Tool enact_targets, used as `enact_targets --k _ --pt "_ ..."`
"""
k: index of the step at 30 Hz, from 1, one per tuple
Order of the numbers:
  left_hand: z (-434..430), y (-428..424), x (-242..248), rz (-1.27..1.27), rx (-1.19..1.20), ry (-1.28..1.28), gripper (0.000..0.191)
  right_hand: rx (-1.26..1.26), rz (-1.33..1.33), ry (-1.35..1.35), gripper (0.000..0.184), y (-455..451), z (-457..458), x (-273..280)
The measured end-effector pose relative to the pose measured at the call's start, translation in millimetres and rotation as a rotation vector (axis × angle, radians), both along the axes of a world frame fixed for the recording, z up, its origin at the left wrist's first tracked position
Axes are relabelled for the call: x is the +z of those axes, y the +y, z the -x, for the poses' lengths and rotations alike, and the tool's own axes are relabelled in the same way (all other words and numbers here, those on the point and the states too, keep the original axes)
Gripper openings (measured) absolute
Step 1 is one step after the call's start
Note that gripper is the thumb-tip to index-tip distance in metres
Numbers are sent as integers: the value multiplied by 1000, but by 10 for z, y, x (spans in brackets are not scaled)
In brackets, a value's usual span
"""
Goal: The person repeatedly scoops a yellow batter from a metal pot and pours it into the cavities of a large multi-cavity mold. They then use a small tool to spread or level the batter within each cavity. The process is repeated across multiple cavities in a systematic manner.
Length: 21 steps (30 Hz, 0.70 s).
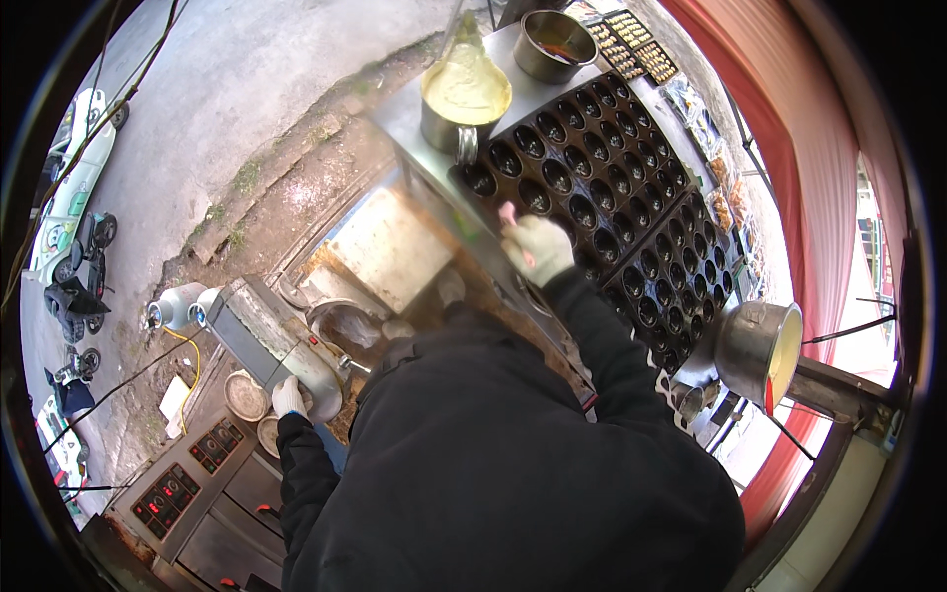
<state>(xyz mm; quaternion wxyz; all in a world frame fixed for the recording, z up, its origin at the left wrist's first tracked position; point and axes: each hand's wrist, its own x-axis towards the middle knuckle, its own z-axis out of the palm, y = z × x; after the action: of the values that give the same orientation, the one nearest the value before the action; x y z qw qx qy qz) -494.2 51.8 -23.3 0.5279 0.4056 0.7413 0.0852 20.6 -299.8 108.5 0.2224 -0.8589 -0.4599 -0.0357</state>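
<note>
My left hand [290,397], in a white knit glove, rests on the head of a grey stand mixer [270,340]. The fingers' far side is hidden, so their grip is unclear. My right hand [544,248], gloved with bare fingertips showing, is curled over the near edge of a black baking mold plate [623,226]. Motion blur hides whether it holds anything. Rows of glossy oval hollows cover the plate. Beyond that hand, a steel pot [464,137] with a handle contains pale yellow batter [470,92]; a blurred greenish object rises from it.
A second steel pot [529,63] with brown liquid stands behind. Trays of small pale pieces [632,48] lie at the far right. A tilted pot [743,355] of batter sits by the plate's right end. Lower left are oven control panels [166,499] and a gas cylinder [177,305].
</note>
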Motion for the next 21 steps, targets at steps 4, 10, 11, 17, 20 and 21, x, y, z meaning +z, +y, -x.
enact_targets --k 4,10,11,17,20,21 --pt "-18 -8 97 -1 11 -38 18 -154 -290 -65 13 91 232 -95" --pt "19 11 120 28 -44 -98 16 -830 -811 1375 39 308 -210 -62" --pt "25 34 112 31 -44 -87 17 -875 -648 1308 37 291 -291 -26" --pt "66 33 41 22 -25 -93 18 288 172 14 16 152 -327 189" --pt "88 33 37 23 -6 -127 18 188 254 -47 21 156 -203 208" --pt "94 29 36 16 -2 -139 18 112 254 -26 25 182 -187 187"
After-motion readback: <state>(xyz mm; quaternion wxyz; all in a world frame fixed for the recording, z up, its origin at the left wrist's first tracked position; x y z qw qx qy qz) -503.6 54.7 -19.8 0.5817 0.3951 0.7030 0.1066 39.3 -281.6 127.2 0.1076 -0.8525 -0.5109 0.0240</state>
